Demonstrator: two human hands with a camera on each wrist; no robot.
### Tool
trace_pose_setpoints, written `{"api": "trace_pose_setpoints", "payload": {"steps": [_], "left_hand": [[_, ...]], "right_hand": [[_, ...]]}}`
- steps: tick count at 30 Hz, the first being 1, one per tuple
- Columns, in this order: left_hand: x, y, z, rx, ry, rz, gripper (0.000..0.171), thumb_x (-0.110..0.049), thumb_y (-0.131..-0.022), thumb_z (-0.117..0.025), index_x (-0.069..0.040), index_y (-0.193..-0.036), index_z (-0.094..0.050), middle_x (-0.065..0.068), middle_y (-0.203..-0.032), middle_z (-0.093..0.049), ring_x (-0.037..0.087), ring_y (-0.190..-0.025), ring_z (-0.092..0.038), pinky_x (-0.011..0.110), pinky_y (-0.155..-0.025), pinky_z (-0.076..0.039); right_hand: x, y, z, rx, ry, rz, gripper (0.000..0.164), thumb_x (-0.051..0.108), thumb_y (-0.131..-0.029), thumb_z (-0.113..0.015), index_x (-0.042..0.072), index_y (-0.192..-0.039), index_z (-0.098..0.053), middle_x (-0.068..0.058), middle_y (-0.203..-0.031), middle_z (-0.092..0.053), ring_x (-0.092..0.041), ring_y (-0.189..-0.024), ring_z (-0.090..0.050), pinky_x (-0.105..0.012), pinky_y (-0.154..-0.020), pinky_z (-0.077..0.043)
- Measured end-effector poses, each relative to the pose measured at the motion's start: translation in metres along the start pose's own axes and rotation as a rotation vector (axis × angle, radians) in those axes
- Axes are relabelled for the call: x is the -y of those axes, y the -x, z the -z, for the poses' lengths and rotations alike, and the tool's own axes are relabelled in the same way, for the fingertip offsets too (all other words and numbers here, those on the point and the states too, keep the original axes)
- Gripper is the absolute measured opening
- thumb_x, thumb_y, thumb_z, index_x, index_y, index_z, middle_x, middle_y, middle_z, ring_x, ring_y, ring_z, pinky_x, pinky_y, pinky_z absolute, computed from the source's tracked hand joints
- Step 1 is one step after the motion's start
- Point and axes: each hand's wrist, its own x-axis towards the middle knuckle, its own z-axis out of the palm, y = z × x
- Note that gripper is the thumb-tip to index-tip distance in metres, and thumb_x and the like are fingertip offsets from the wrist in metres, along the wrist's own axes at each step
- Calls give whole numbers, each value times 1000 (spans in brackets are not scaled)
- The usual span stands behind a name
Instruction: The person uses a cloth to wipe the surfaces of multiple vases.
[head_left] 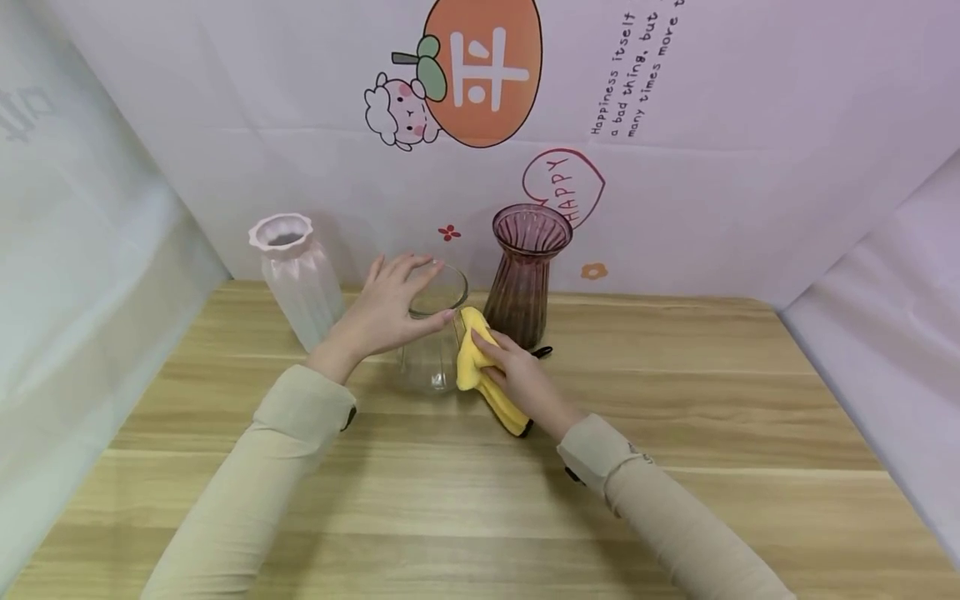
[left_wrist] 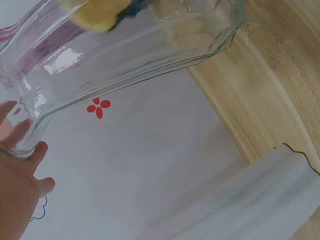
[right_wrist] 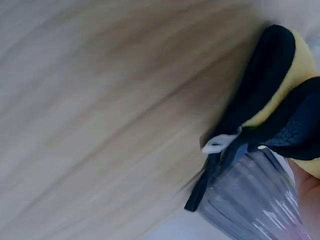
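A clear glass vase (head_left: 429, 358) stands in the middle of the table, also seen through its side as the glass vase (left_wrist: 135, 55) in the left wrist view. My left hand (head_left: 386, 307) grips it at the neck and rim, fingers on the far side and thumb at the near right. In my right hand (head_left: 525, 377) is a folded yellow cloth (head_left: 474, 354), pinched between thumb and fingers and laid against the vase's right side. Dark edging and a small white label show on the cloth (right_wrist: 280, 80) in the right wrist view.
A ribbed purple glass vase (head_left: 521, 287) stands just behind my right hand, close to the back wall. Left of my left hand is a white and pink vase (head_left: 300, 283) with a scalloped rim. White printed fabric (head_left: 675, 200) hangs behind the wooden table (head_left: 450, 517).
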Motion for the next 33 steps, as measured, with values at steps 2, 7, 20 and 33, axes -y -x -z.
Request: {"api": "trace_pose_setpoints", "payload": {"steps": [2,7,20,33], "left_hand": [[-1,0,0,-3,-8,12,76,-54,-88,-54,-13,-149,-34,14,-154,-31,37,-146,-18,59,-119,-1],[-2,-1,3,-16,-8,72,79,-58,-86,-56,-10,-147,-38,18,-151,-31,38,-147,-14,58,-120,2],[-4,-1,11,87,-47,85,81,-51,-86,-56,-7,-149,-32,14,-155,-29,39,-148,-11,62,-116,10],[-3,-1,6,60,-46,82,86,-60,-85,-54,-11,-151,-28,11,-156,-29,37,-147,-18,64,-116,6]], "right_hand": [[-4,2,-2,48,21,-13,55,8,-90,-62,12,-142,-46,-22,-143,-47,-38,-121,-56,-42,-94,-53],[-6,2,-2,84,43,-3,55,8,-91,-62,12,-143,-45,-24,-142,-46,-40,-117,-59,-42,-92,-54],[4,-3,6,-67,-16,97,54,3,-88,-63,10,-140,-49,-24,-139,-49,-38,-120,-57,-42,-93,-54],[22,-13,16,-104,-95,44,57,6,-91,-61,10,-144,-42,-17,-146,-44,-34,-126,-53,-42,-97,-52]]}}
